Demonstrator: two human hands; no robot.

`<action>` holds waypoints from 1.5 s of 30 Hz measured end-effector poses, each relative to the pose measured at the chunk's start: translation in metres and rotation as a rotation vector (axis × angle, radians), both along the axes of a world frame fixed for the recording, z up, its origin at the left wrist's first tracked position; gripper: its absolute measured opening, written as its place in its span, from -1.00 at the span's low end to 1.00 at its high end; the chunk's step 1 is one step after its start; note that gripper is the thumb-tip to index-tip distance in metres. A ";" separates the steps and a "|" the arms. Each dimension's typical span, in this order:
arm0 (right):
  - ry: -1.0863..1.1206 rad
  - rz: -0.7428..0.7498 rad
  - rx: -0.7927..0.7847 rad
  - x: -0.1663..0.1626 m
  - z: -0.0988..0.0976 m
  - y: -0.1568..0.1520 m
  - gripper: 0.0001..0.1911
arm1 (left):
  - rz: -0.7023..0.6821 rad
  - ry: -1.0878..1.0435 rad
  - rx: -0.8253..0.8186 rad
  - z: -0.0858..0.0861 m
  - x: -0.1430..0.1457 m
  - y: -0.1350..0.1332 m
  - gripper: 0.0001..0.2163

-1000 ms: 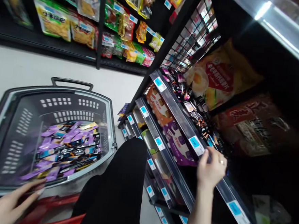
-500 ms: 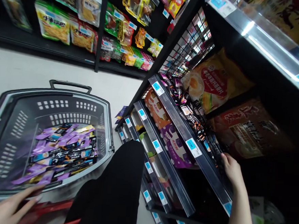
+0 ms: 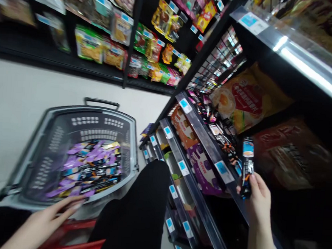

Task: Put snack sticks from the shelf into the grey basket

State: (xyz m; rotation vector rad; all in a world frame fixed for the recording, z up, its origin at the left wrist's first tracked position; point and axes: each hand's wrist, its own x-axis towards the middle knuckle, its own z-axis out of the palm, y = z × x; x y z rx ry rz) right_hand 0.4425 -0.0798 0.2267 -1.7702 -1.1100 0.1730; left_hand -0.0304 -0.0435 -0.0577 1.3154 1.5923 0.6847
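Observation:
A slim black stick packet with a blue band and a cup picture stands upright in my right hand, pinched near its lower end. It is held in front of the shelf, beside a row of loose black stick packets. My left hand grips the near rim of a grey shopping basket, its fingers over the edge. Inside the basket lies a heap of purple, black and gold stick packets.
Yellow and reddish bags, the yellow one an oatmeal bag, stand behind the loose packets. Purple cartons sit one shelf lower. Snack bags hang across the aisle. My knee is between basket and shelf; red bars are below my left hand.
My right hand has come up from among the shelf's loose packets with a black stick packet in it. My left hand stays at the basket rim. The view has shifted left.

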 end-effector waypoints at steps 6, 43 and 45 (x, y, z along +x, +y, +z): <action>-0.231 0.645 -0.116 -0.164 -0.092 0.060 -0.70 | 0.231 -0.939 -0.304 0.063 0.007 -0.020 -0.54; 0.876 1.085 -0.699 -0.284 -0.236 0.101 -0.63 | 0.672 -0.728 0.026 0.039 -0.005 -0.025 -0.72; 0.876 1.108 -0.712 -0.281 -0.238 0.101 -0.68 | 0.667 -0.728 0.017 0.040 -0.005 -0.025 -0.75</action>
